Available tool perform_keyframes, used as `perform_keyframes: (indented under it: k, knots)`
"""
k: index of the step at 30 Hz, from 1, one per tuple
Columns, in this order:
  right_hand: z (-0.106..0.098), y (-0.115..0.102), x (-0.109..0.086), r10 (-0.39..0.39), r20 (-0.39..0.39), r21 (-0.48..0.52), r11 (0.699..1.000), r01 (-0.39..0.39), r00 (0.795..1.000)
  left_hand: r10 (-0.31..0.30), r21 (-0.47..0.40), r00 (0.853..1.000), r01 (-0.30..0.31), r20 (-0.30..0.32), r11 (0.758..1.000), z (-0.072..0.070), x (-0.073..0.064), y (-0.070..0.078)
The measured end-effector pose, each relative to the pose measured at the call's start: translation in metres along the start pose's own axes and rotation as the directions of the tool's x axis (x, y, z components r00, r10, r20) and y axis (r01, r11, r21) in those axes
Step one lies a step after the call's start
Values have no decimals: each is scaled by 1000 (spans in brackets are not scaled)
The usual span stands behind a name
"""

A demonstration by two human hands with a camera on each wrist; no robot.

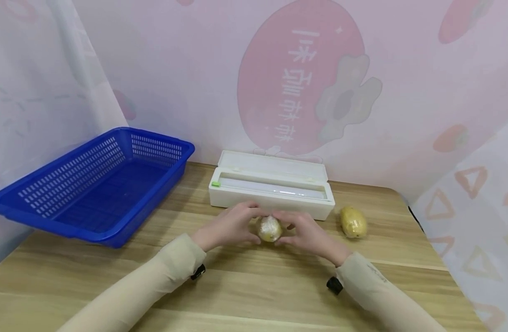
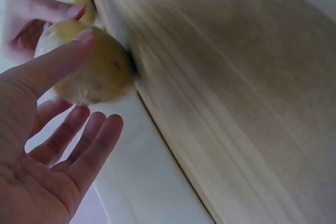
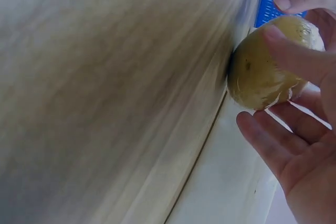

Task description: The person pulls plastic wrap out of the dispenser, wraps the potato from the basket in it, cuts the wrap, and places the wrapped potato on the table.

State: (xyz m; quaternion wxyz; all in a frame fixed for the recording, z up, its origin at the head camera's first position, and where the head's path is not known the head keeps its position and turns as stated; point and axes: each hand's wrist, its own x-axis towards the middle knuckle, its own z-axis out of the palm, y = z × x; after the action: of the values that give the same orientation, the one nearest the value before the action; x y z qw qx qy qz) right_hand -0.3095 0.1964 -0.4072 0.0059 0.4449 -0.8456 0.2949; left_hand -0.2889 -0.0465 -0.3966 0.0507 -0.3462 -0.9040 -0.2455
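A potato (image 1: 270, 229) wrapped in clear plastic film sits on the table, between both hands. From the left side, my left hand (image 1: 236, 224) holds it, thumb (image 2: 68, 59) across its near face and fingertips at its far side. My right hand (image 1: 307, 234) grips the opposite side, its thumb (image 3: 296, 56) lying over the film and its fingers bent around the back. The film looks wrinkled and shiny, bunched in places. Right behind the hands stands a white cling film dispenser (image 1: 274, 206), lid raised, with a green slider at its left end.
A second film-wrapped potato (image 1: 353, 222) lies on the table (image 1: 254, 295) to the right of the dispenser. At the left stands a large blue plastic basket (image 1: 154, 196) with slotted sides. A printed curtain (image 1: 187, 83) hangs behind the table's back edge.
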Motion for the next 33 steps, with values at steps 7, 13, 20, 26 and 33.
perform_keyframes:
  k: [7,13,20,26,33]
  knots:
    - [-2,0,3,47,-4,83,995,-47,999,32,-80,999,-34,-24,996,-1,8,-5]
    - [-10,-3,0,191,23,300,935,-189,981,-31,-286,999,28,-8,958,-5,7,-8]
    - [-16,-9,-2,376,234,607,663,-437,896,-111,-448,987,153,117,881,-6,3,-2]
    - [-10,-13,-6,491,360,625,504,-596,793,-212,-489,949,302,233,818,6,-2,1]
    - [-1,-15,-4,631,252,500,565,-657,734,-270,-402,957,289,105,869,19,-3,6]
